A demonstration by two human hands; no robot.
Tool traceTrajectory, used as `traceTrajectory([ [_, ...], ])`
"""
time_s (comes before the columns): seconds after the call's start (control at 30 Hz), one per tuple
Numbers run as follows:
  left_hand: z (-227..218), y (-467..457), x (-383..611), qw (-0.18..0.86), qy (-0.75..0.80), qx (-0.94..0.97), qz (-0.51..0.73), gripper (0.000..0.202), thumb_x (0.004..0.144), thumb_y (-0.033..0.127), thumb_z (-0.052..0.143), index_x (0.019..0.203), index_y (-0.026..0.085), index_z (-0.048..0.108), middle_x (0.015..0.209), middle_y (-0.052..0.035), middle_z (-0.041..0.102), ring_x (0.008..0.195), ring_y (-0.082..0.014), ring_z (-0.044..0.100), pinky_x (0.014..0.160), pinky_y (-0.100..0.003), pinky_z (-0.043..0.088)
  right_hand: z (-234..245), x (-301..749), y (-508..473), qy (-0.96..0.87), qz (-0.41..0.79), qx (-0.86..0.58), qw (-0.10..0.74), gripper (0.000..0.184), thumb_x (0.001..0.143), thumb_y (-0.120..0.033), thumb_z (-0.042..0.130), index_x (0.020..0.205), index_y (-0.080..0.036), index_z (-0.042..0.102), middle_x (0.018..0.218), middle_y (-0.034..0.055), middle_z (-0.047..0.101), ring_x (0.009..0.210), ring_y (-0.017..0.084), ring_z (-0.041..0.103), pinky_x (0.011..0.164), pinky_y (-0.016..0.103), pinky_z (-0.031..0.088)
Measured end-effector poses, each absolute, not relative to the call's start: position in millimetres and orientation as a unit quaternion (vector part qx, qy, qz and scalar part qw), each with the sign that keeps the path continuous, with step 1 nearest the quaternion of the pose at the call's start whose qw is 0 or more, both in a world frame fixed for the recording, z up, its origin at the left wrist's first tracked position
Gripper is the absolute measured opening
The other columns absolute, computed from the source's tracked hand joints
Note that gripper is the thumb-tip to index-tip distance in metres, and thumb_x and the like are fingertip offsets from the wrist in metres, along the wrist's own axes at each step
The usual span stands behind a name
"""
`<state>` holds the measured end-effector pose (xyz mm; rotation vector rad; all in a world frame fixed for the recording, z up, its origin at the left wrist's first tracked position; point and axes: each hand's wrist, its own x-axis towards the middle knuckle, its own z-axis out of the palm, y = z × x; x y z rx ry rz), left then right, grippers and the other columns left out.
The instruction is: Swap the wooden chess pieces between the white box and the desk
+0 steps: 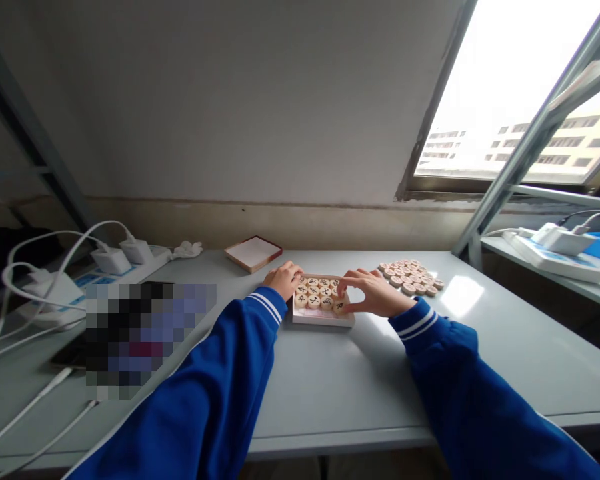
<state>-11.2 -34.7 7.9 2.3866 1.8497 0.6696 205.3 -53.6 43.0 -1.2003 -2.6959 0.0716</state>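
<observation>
A shallow box [325, 321] on the desk holds rows of round wooden Chinese chess pieces [313, 302] with dark characters on top. My left hand [283, 280] is at the box's left wall, its fingers closed over the far left corner. My right hand [373, 293] reaches in from the right. Its thumb and forefinger pinch a piece at the right end of the front row, partly covering the pieces there. Along the front inside the box, a pale strip of floor shows.
Behind, on the left, lies the box lid [254, 253]. A cluster of loose chess pieces [413, 277] lies right of my right hand. Power strips with chargers [113, 259], white cables and a blurred-out device [145, 340] occupy the desk's left. Metal posts [510, 173] rise at the right.
</observation>
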Motion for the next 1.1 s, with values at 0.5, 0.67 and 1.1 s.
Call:
traceTrajectory([
  [0.5,6,-33,-11,0.039,0.621,0.749,0.230,0.020,0.079,0.023,0.040,0.082,0.017,0.058,0.091,-0.0044,0.054,0.084,-0.0149,0.054,0.073,-0.023,0.041,41,236,-32,-0.839,-0.063,-0.520,0.149,0.016,0.077,-0.036,0.052,0.075,-0.023,0.060,0.079,0.0006,0.060,0.077,0.016,0.051,0.068,0.031,0.027],
  [0.67,6,-32,-11,0.001,0.652,0.725,0.223,0.016,0.076,0.028,0.041,0.075,0.020,0.056,0.087,-0.0035,0.056,0.079,-0.0167,0.056,0.062,-0.025,0.041,24,279,-11,-0.715,-0.130,-0.678,0.106,0.021,0.074,-0.036,0.051,0.090,-0.025,0.060,0.099,0.0056,0.057,0.095,0.024,0.045,0.071,0.036,0.026],
  [1.1,13,-35,-11,0.014,0.710,0.684,0.166,0.023,0.077,0.027,0.036,0.092,0.024,0.052,0.082,-0.0055,0.065,0.077,-0.0225,0.060,0.063,-0.030,0.042,33,306,-5,-0.648,-0.104,-0.727,0.203,0.030,0.074,-0.040,0.043,0.096,-0.024,0.055,0.098,0.0054,0.059,0.096,0.026,0.046,0.072,0.039,0.031],
])
